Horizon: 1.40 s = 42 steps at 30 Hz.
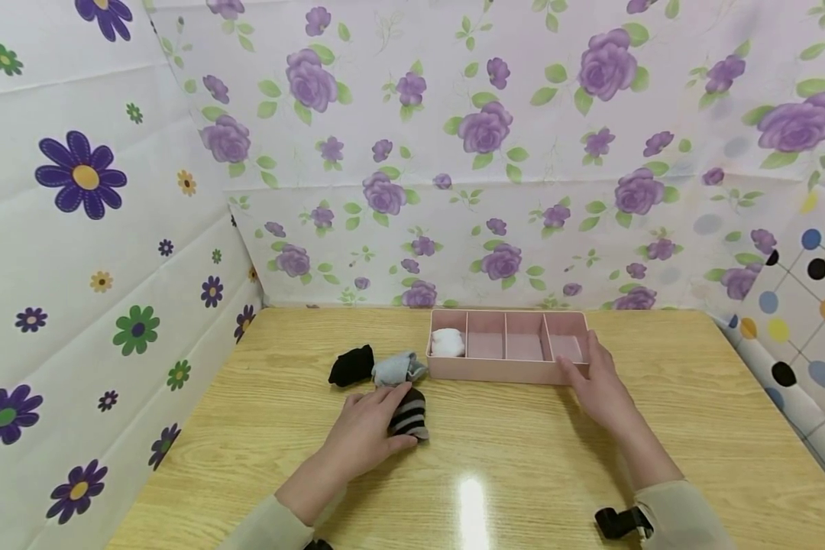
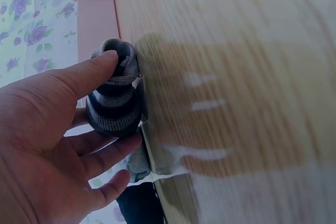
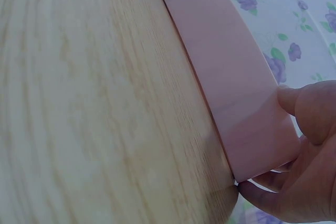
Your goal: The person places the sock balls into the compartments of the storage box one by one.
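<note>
A pink divided tray (image 1: 502, 372) stands on the wooden table (image 1: 522, 458), with a white rolled sock (image 1: 448, 342) in its leftmost compartment. My right hand (image 1: 594, 386) holds the tray's right end, thumb on the front wall and fingers round the corner (image 3: 294, 145). My left hand (image 1: 371, 428) grips a black-and-grey striped rolled sock (image 1: 410, 415) lying on the table; in the left wrist view the thumb and fingers (image 2: 100, 74) curl round the striped sock (image 2: 114, 108). A black rolled sock (image 1: 351, 366) and a light blue-grey rolled sock (image 1: 399, 369) lie just beyond it.
Floral cloth walls close in the table on the left, back and right. Bare tabletop stretches in front of the tray and toward the near edge. The tray's other three compartments (image 1: 525, 346) hold nothing. A black wrist camera mount (image 1: 619, 522) shows at the right sleeve.
</note>
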Motion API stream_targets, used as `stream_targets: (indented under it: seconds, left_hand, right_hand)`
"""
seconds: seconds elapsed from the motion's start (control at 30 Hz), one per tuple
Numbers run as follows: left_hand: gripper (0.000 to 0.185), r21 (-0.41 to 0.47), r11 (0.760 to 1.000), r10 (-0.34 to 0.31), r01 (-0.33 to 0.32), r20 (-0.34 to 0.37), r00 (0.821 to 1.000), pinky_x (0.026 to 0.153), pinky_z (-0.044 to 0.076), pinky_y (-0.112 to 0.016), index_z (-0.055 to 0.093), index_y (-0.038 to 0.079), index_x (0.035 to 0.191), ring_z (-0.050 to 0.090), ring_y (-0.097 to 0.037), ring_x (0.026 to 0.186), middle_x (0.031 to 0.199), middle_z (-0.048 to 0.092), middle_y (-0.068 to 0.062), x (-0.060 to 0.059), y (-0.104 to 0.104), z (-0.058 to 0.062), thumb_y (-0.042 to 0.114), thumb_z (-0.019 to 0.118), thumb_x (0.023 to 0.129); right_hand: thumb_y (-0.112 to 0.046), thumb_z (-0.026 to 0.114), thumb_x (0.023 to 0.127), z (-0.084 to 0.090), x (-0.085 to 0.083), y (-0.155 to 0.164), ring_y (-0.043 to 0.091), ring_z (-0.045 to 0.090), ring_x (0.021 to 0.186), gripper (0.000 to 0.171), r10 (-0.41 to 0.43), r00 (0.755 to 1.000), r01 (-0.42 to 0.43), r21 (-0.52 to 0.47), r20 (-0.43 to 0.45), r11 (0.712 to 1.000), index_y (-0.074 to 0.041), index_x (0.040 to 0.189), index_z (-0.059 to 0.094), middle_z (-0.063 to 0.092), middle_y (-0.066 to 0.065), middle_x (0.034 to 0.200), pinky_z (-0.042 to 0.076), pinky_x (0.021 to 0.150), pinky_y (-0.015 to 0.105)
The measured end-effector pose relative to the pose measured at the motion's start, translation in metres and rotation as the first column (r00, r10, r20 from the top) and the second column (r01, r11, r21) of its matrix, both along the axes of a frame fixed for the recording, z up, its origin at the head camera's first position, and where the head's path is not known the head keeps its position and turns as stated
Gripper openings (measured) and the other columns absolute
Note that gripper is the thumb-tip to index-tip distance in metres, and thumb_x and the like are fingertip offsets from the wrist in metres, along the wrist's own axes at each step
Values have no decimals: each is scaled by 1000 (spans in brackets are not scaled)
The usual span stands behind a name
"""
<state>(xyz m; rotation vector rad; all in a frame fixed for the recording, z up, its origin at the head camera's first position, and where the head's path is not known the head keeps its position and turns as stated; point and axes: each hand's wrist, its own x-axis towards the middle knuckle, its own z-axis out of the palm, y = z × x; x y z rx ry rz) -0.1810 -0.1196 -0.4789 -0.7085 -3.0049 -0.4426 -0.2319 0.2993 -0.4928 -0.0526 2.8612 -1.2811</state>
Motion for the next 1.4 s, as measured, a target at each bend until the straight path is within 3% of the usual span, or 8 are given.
stream_targets:
  seconds: [0.27,0.47,1.4]
  left_hand:
    - [85,26,1000,6,-7,33,999,113,47,-64,50,10,165,61,-40,139,156,60,-18,-1,1,1,44,88,97]
    - [82,73,997,-2,-3,67,998,115,50,-57,49,8,165,58,-40,142,155,59,-19,-2,2,0,36,88,98]
    - [77,95,995,-42,40,15,999,110,54,-55,52,9,161,61,-36,136,149,61,-17,-3,5,1,27,89,96]
  right_hand:
    - [-50,46,119,0,-1,0,69,15,155,98,1,1000,-1,-1,2,1000,2,170,-20,-3,44,173,20,122,80]
    - [-55,44,118,0,0,1,71,17,153,100,5,1000,-5,5,5,1000,2,170,-20,-3,45,173,21,121,81]
    - [-53,45,118,-2,-1,2,70,16,154,99,7,1000,-7,-4,5,1000,0,170,-21,-4,44,173,21,120,82]
